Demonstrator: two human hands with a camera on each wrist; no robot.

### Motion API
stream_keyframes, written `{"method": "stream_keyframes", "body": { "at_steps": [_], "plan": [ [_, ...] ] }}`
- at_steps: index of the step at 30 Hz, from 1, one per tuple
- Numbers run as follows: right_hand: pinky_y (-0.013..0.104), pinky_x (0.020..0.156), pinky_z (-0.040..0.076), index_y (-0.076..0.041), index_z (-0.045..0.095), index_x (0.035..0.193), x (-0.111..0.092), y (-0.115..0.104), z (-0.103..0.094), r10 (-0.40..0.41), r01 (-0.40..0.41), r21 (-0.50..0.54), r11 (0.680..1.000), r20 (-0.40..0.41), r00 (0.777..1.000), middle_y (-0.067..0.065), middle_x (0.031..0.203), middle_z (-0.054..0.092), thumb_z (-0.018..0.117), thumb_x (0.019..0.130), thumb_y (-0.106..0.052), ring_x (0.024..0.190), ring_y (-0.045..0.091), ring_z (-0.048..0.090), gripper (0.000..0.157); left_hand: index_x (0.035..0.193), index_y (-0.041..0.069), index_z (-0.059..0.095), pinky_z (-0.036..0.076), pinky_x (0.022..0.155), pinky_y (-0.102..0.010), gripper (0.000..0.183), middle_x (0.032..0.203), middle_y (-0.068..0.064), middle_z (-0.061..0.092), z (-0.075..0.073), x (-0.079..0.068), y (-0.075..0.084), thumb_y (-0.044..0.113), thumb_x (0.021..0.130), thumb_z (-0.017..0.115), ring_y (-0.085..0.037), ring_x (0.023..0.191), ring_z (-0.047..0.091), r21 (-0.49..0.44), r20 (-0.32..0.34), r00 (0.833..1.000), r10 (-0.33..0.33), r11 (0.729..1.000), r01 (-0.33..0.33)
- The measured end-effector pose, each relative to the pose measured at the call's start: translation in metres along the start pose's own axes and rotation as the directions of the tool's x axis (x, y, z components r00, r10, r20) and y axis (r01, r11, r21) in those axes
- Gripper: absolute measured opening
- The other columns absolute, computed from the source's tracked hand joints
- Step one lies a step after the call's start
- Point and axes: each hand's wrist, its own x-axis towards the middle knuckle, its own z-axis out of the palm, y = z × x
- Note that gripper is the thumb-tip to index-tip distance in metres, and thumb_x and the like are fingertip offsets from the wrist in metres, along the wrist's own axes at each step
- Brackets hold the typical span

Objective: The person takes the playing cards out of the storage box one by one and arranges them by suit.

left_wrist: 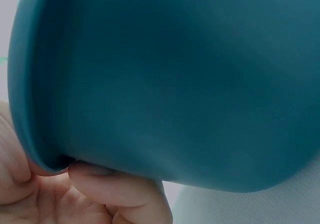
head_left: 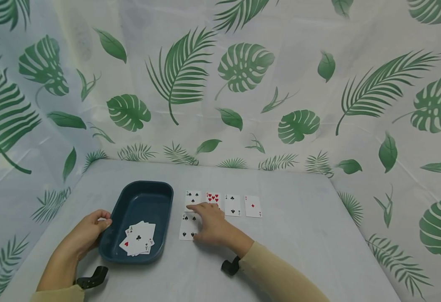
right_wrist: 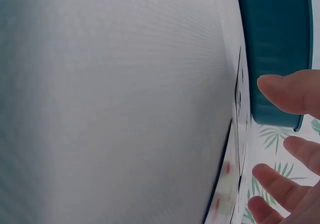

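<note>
My left hand [head_left: 84, 233] grips the near-left rim of a dark blue tray [head_left: 141, 205]; in the left wrist view a curled finger presses under the rim. Inside the tray lies a loose pile of playing cards [head_left: 139, 238] with an ace of clubs on top. My right hand [head_left: 214, 226] is over the four of spades [head_left: 186, 228], thumb and fingers spread, gripping nothing. Above that card runs a row: a spade card [head_left: 193, 195], a heart card [head_left: 213, 196] partly hidden by my fingers, a two of clubs [head_left: 232, 204] and an ace of diamonds [head_left: 252, 206].
A pale cloth covers the table [head_left: 299, 235]. Behind it and at both sides hangs a white curtain [head_left: 250, 138] printed with green leaves. Black straps with camera mounts [head_left: 92, 277] sit on both wrists.
</note>
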Motion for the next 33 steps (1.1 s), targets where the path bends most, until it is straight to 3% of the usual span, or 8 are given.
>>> {"method": "stream_keyframes", "body": {
  "at_steps": [8,16,33],
  "plan": [
    [0.064,0.121,0.033,-0.032,0.045,0.162,-0.002,-0.002,-0.008,0.016,-0.014,0.082,0.997,-0.026,1.0,0.005,0.166,0.045,0.093,0.079,-0.024,0.155,0.035,0.036,0.097,0.13,-0.004,0.041,0.055,0.069,-0.034,0.021,0.092,-0.006,0.061,0.0,-0.002,0.002,0.01,0.115,0.036,-0.018,0.081,0.063,0.004,-0.002,1.0,0.006,1.0,-0.006],
    [0.07,0.12,0.03,-0.031,0.04,0.165,-0.001,-0.009,-0.01,-0.031,0.038,0.103,0.994,-0.068,0.997,0.009,0.172,0.035,0.092,0.078,-0.024,0.158,0.041,0.03,0.101,0.131,-0.005,0.041,0.054,0.069,-0.034,0.022,0.093,-0.006,0.061,0.001,0.0,0.001,0.011,0.116,0.036,-0.018,0.081,0.063,0.0,-0.006,1.0,0.003,1.0,-0.003],
    [0.07,0.119,0.031,-0.036,0.035,0.166,-0.002,-0.052,-0.007,-0.118,0.123,0.082,0.989,-0.058,0.991,0.005,0.175,0.03,0.091,0.083,-0.033,0.16,0.033,0.025,0.1,0.13,-0.005,0.041,0.054,0.067,-0.033,0.022,0.09,-0.005,0.062,0.001,0.0,-0.001,0.01,0.115,0.036,-0.017,0.078,0.063,-0.005,-0.006,1.0,0.005,1.0,-0.005]
  ]
}}
